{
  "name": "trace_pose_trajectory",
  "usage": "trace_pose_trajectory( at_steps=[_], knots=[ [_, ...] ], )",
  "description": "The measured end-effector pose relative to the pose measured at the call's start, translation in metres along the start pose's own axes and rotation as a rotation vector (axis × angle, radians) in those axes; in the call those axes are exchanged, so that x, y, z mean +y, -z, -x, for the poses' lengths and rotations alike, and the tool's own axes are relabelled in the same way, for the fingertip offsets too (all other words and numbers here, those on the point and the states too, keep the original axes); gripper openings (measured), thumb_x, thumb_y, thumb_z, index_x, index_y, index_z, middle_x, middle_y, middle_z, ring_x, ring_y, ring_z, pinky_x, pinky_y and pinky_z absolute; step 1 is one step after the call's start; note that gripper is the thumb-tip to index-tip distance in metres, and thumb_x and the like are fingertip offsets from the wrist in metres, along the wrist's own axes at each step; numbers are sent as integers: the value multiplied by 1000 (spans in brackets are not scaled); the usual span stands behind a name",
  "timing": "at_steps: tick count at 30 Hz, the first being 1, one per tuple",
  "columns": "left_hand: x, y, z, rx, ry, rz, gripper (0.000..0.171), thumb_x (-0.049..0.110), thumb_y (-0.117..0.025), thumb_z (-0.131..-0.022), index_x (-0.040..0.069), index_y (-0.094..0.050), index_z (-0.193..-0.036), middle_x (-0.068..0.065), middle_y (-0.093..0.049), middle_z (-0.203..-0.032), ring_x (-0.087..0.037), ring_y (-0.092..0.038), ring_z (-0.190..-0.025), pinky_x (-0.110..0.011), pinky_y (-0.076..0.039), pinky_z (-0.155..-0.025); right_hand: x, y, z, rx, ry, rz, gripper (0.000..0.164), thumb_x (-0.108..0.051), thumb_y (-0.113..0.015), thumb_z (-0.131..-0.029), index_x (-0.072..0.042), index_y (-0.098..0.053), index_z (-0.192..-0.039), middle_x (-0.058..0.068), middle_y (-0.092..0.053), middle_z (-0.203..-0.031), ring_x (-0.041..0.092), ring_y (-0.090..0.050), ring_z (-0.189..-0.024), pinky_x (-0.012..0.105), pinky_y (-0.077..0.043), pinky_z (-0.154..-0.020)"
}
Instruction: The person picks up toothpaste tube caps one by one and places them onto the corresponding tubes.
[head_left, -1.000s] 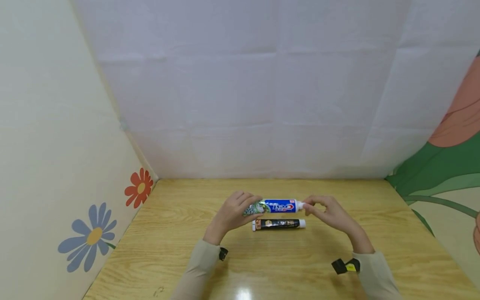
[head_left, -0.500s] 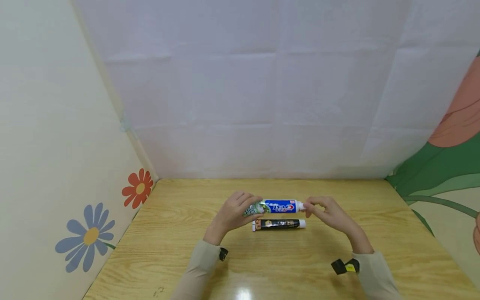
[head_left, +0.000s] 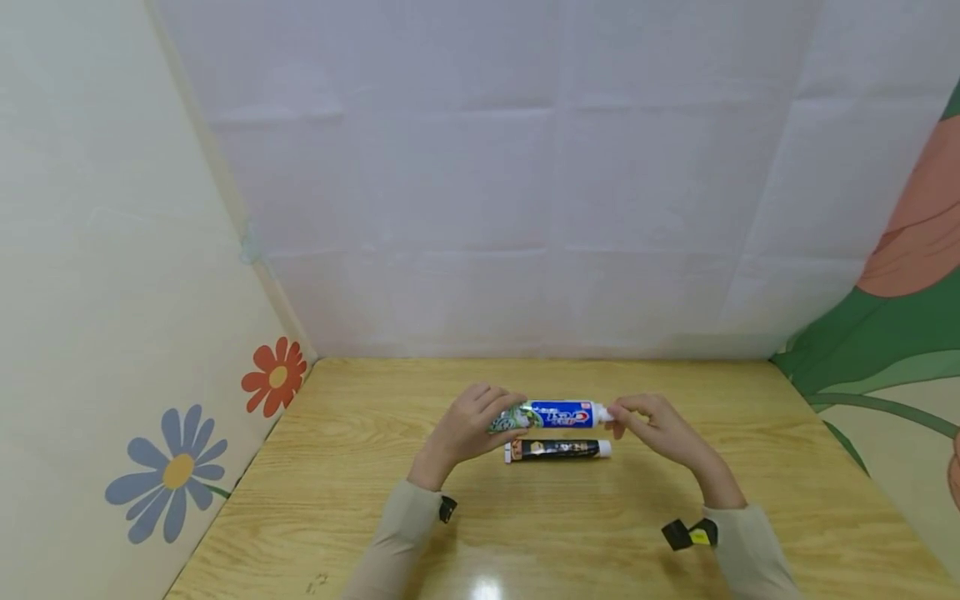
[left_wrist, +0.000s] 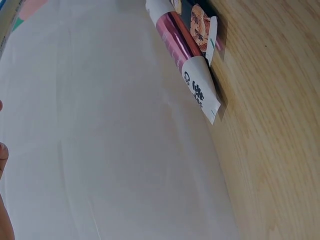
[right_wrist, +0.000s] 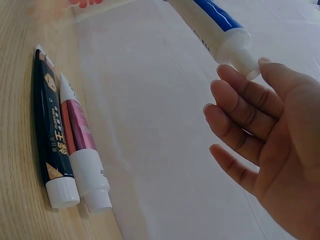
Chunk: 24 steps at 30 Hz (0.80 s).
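My left hand grips the flat end of a blue, white and green Crest toothpaste tube, held level above the table. At its other end, my right hand pinches the white cap between thumb and index finger; the remaining fingers are loosely bent in the right wrist view. Below lies a black toothpaste tube with a white cap, parallel to the held one. Beside it in the wrist views is a pink and white tube, hidden behind the raised tube in the head view.
The wood-grain table ends at a white cloth backdrop. To the left stands a cream wall with painted flowers, and to the right a wall with green leaf art.
My right fingertips have shifted slightly around the cap, with another finger now showing below the thumb. My left hand and the tubes stay nearly where they were.
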<state>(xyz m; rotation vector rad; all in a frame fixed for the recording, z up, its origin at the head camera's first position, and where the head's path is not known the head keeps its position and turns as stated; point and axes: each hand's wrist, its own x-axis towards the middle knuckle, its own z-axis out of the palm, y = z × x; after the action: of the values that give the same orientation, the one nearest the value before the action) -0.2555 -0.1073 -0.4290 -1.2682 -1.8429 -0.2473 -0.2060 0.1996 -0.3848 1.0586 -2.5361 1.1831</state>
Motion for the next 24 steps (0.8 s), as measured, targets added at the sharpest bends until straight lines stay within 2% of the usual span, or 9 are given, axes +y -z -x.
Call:
trace_pose_trajectory(
  at_steps=[2, 9, 12, 15, 19, 24],
  knots=[
    [0, 0, 0, 5, -2, 3, 47, 41, -68, -81, 11, -59, -116, 2, -61, -96, -9, -51, -76, -22, -43, -66, 0, 0, 0, 1, -6, 3, 27, 1, -47, -94, -9, -65, -76, 3, -65, -71, 15, -62, -71, 31, -47, -74],
    [-1, 0, 0, 12, -1, 16, 48, 39, -73, -77, 10, -60, -114, 1, -62, -96, -9, -50, -75, -22, -42, -65, 36, -9, 3, 5, -39, 24, 28, -5, -46, -96, -18, -64, -80, -7, -64, -73, 9, -60, -75, 32, -47, -75],
    [-2, 1, 1, 7, 4, 13, 45, 39, -70, -80, 10, -60, -114, 1, -62, -96, -9, -50, -76, -21, -42, -65, 38, -9, 4, 6, -44, 6, 20, -11, -49, -96, -19, -65, -85, -9, -63, -76, 6, -59, -75, 31, -49, -72],
    [-2, 2, 1, 7, 8, 6, 44, 39, -69, -81, 10, -60, -113, 1, -62, -96, -9, -50, -76, -21, -42, -65, 36, -9, 4, 16, -61, -8, 11, -17, -55, -93, -21, -65, -97, -8, -64, -81, 6, -59, -77, 31, -50, -71],
    [-3, 2, 1, 10, 12, 3, 47, 38, -73, -77, 11, -60, -113, 1, -62, -96, -9, -50, -75, -21, -42, -65, 33, -9, 3, 37, -77, 19, 18, -22, -63, -89, -23, -61, -106, -10, -63, -86, 5, -58, -80, 31, -48, -76],
    [-3, 2, 1, 16, 13, 5, 50, 36, -76, -73, 11, -61, -113, 1, -63, -95, -9, -50, -74, -22, -41, -64, 28, -10, 3, 59, -68, 40, 24, -14, -66, -86, -18, -58, -108, -10, -62, -83, 6, -58, -79, 30, -48, -76]
  ],
)
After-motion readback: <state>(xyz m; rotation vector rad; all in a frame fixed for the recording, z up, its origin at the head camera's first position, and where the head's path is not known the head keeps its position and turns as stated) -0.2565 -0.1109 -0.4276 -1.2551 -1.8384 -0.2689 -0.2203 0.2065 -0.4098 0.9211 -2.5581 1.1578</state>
